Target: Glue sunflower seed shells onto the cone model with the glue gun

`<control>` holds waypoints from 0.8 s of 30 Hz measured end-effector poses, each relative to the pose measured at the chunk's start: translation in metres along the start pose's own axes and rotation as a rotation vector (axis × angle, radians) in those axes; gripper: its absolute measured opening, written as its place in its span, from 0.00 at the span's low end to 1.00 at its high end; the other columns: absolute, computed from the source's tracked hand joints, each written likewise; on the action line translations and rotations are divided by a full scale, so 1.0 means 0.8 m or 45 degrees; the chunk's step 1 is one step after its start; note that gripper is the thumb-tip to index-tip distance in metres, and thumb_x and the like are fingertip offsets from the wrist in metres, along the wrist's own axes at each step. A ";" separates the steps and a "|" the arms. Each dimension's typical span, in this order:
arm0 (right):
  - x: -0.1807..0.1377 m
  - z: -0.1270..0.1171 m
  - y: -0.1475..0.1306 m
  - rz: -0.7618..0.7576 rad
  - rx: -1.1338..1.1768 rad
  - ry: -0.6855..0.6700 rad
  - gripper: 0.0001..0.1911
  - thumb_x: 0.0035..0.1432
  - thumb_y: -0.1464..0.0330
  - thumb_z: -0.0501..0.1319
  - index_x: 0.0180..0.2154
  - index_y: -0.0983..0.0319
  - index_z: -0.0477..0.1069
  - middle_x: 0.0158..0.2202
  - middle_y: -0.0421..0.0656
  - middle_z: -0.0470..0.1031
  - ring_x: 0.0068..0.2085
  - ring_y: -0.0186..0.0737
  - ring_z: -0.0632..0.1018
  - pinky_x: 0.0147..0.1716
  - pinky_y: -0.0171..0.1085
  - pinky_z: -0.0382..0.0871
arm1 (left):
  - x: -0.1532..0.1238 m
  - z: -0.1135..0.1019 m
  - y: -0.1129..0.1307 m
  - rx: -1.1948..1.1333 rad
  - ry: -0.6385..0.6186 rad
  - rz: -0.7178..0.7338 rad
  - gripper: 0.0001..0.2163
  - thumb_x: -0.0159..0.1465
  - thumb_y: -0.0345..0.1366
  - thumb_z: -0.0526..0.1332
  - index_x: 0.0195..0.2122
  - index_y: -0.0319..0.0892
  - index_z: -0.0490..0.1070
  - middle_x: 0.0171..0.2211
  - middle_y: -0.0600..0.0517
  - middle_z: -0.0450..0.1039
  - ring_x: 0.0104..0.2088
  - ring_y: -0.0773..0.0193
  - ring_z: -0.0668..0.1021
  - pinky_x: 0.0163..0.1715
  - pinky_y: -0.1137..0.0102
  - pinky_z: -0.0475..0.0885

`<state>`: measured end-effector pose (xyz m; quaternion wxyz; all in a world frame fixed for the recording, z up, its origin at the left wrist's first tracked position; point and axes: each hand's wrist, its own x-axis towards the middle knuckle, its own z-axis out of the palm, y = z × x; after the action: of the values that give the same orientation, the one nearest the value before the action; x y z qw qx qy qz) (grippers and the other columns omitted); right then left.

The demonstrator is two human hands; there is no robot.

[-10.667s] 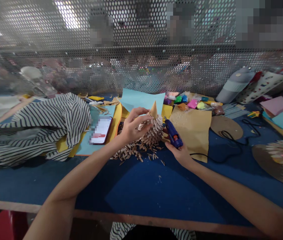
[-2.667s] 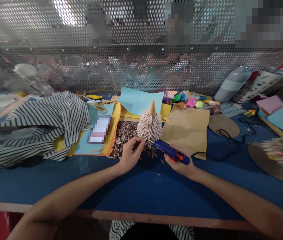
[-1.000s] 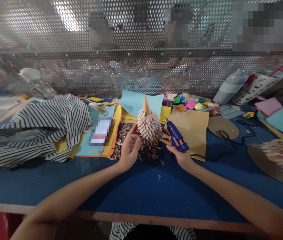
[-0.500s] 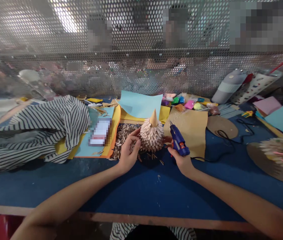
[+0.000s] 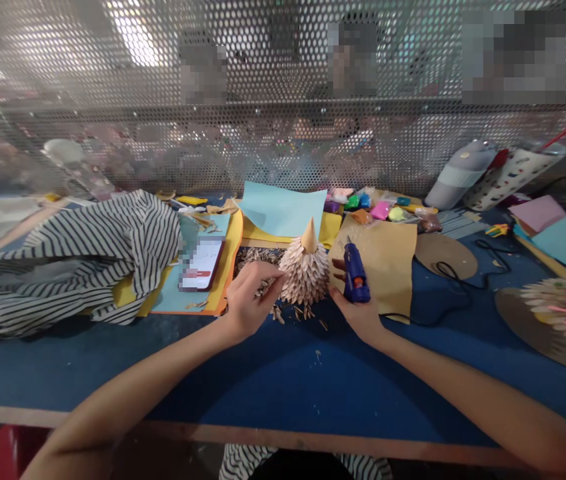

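A cone-shaped form covered in overlapping sunflower seed husks (image 5: 305, 277), with a bare tan paper tip, stands on the blue tabletop (image 5: 283, 373). My left hand (image 5: 250, 299) curls over a heap of loose husks (image 5: 257, 255) at the cone's left side; whether it pinches a husk is hard to see. My right hand (image 5: 355, 310) grips a blue hot glue gun (image 5: 356, 273), nozzle pointing up, right beside the cone. A black cord (image 5: 443, 313) trails away to the right. A phone (image 5: 201, 263) with a pixelated screen lies left of the heap.
Tan kraft paper (image 5: 377, 267) lies right of the cone, and light blue card (image 5: 283, 210) stands behind it. A striped cloth (image 5: 77, 260) bunches at the left. Clay packets (image 5: 373, 208), a bottle (image 5: 457, 175) and a husk-covered disc (image 5: 557, 320) sit before a perforated metal screen (image 5: 283, 153).
My left hand has moved from the cone's side towards the husk heap and closed its fingers. The glue gun has turned more upright in my right hand.
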<state>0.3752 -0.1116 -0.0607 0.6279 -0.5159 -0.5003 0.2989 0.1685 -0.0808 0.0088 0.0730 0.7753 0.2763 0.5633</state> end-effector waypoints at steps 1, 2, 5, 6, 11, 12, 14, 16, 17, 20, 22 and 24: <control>0.001 0.000 0.001 -0.015 0.006 -0.030 0.25 0.53 0.60 0.66 0.51 0.58 0.67 0.55 0.51 0.72 0.52 0.47 0.76 0.53 0.50 0.72 | 0.007 -0.002 0.003 0.026 0.006 0.091 0.04 0.64 0.28 0.60 0.35 0.44 0.71 0.28 0.53 0.75 0.31 0.66 0.78 0.34 0.69 0.73; 0.001 0.000 0.001 -0.027 0.008 -0.063 0.26 0.53 0.60 0.66 0.53 0.58 0.66 0.57 0.51 0.71 0.54 0.48 0.75 0.55 0.50 0.71 | 0.014 -0.003 0.006 0.072 -0.021 0.166 0.04 0.63 0.28 0.61 0.35 0.45 0.72 0.28 0.54 0.76 0.31 0.65 0.78 0.34 0.68 0.73; 0.001 -0.002 0.001 -0.045 -0.007 -0.144 0.26 0.54 0.61 0.66 0.54 0.57 0.65 0.58 0.50 0.70 0.58 0.48 0.73 0.58 0.51 0.68 | 0.030 -0.002 0.013 0.198 -0.150 0.264 0.04 0.63 0.29 0.62 0.34 0.46 0.72 0.30 0.53 0.77 0.33 0.64 0.79 0.35 0.66 0.72; 0.001 -0.003 0.001 -0.046 -0.009 -0.156 0.26 0.54 0.61 0.66 0.54 0.57 0.66 0.58 0.50 0.70 0.58 0.48 0.73 0.58 0.51 0.68 | 0.034 -0.001 0.014 0.228 -0.171 0.277 0.04 0.63 0.29 0.62 0.34 0.46 0.73 0.30 0.53 0.77 0.33 0.63 0.79 0.35 0.66 0.72; 0.002 -0.003 -0.005 -0.021 -0.005 -0.198 0.26 0.55 0.59 0.66 0.53 0.58 0.66 0.57 0.51 0.71 0.57 0.50 0.74 0.57 0.50 0.70 | 0.045 0.013 0.013 0.393 -0.082 0.446 0.05 0.64 0.27 0.60 0.33 0.45 0.69 0.28 0.54 0.75 0.30 0.65 0.76 0.32 0.68 0.69; 0.002 -0.003 -0.006 -0.019 -0.005 -0.205 0.26 0.55 0.59 0.66 0.54 0.58 0.65 0.57 0.51 0.70 0.57 0.50 0.73 0.57 0.50 0.69 | 0.047 0.015 0.012 0.417 -0.067 0.478 0.06 0.63 0.26 0.60 0.33 0.44 0.68 0.28 0.54 0.74 0.29 0.66 0.75 0.31 0.69 0.68; 0.002 -0.003 -0.007 -0.017 0.007 -0.218 0.26 0.55 0.59 0.66 0.54 0.58 0.65 0.57 0.51 0.71 0.58 0.50 0.73 0.59 0.51 0.68 | 0.048 0.019 0.010 0.452 -0.038 0.508 0.07 0.63 0.24 0.60 0.32 0.44 0.66 0.26 0.55 0.72 0.28 0.66 0.73 0.30 0.70 0.68; 0.003 -0.003 -0.007 -0.012 0.023 -0.235 0.26 0.55 0.59 0.65 0.54 0.57 0.66 0.57 0.51 0.71 0.57 0.51 0.74 0.59 0.53 0.68 | 0.049 0.022 0.008 0.468 -0.009 0.509 0.08 0.63 0.24 0.60 0.32 0.43 0.65 0.25 0.55 0.71 0.28 0.67 0.72 0.29 0.70 0.67; 0.003 -0.003 -0.007 -0.009 0.029 -0.242 0.25 0.55 0.59 0.65 0.54 0.57 0.66 0.57 0.51 0.71 0.57 0.51 0.74 0.59 0.53 0.68 | 0.048 0.023 0.008 0.469 -0.001 0.510 0.08 0.63 0.24 0.60 0.32 0.43 0.64 0.25 0.55 0.70 0.27 0.67 0.72 0.29 0.70 0.67; 0.003 -0.004 -0.005 -0.007 0.043 -0.250 0.25 0.55 0.59 0.65 0.54 0.56 0.66 0.57 0.50 0.71 0.57 0.52 0.74 0.58 0.54 0.68 | 0.048 0.025 0.006 0.472 -0.014 0.520 0.07 0.64 0.25 0.59 0.32 0.43 0.64 0.25 0.55 0.70 0.28 0.67 0.71 0.29 0.70 0.66; 0.003 -0.004 -0.003 -0.008 0.054 -0.248 0.25 0.55 0.60 0.66 0.53 0.56 0.66 0.56 0.50 0.71 0.56 0.52 0.75 0.58 0.54 0.69 | 0.048 0.025 0.005 0.480 -0.014 0.534 0.07 0.64 0.24 0.60 0.32 0.42 0.64 0.25 0.55 0.70 0.28 0.67 0.71 0.29 0.70 0.66; 0.003 -0.004 0.000 -0.012 0.051 -0.245 0.25 0.55 0.60 0.66 0.54 0.57 0.66 0.56 0.50 0.72 0.56 0.51 0.75 0.57 0.53 0.70 | 0.048 0.025 0.006 0.495 -0.010 0.560 0.08 0.63 0.24 0.61 0.32 0.42 0.65 0.25 0.55 0.71 0.27 0.67 0.71 0.29 0.69 0.65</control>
<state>0.3786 -0.1106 -0.0599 0.5884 -0.4698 -0.5547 0.3543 0.1967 -0.0610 0.0354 -0.1998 0.8182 0.2039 0.4991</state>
